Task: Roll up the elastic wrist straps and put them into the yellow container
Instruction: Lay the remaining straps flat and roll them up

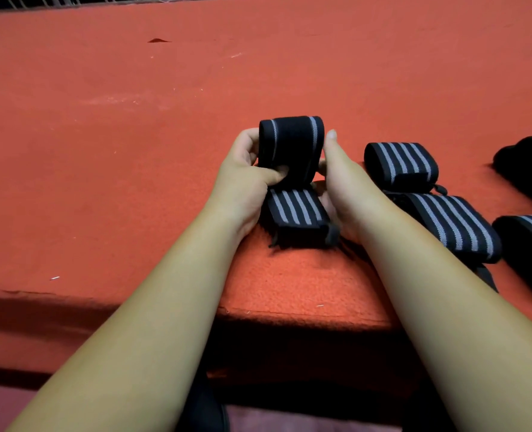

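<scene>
On the red felt-covered table (102,151) we see the left hand (246,182), thumb and fingers curled tight on the left side of a black elastic wrist strap with grey stripes (291,145). The strap is partly rolled and stands upright, its loose end lying flat toward the near edge. The right hand (342,185) clasps its right side, thumb raised. Just to the right lie a rolled striped strap (402,163), a flatter striped strap (454,226), and further dark straps (529,244) at the frame edge.
</scene>
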Action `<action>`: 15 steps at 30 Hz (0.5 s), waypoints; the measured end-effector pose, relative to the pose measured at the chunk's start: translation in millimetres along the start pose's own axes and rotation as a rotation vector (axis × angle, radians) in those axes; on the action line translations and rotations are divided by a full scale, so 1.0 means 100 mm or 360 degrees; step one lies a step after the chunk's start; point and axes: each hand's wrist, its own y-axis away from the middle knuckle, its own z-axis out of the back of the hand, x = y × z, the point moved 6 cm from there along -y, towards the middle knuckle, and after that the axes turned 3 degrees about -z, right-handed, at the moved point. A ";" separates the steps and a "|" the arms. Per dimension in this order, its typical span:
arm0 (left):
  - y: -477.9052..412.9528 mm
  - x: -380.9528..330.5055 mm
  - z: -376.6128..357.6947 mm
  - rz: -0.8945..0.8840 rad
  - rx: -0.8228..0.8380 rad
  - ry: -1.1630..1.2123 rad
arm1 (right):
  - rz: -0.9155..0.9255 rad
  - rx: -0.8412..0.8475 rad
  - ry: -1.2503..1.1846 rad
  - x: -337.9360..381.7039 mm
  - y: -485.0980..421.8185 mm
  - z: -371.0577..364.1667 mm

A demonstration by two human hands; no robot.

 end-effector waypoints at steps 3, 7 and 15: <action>0.01 0.04 -0.03 0.0052 0.0120 -0.0005 | -0.0007 0.0078 -0.0151 0.06 0.07 0.02; 0.04 0.03 -0.10 0.0122 0.0257 0.0051 | 0.0069 0.0157 -0.0293 0.15 0.15 0.03; 0.02 0.04 -0.03 0.0431 0.0003 0.0404 | 0.0286 0.0106 -0.0243 0.22 0.11 0.06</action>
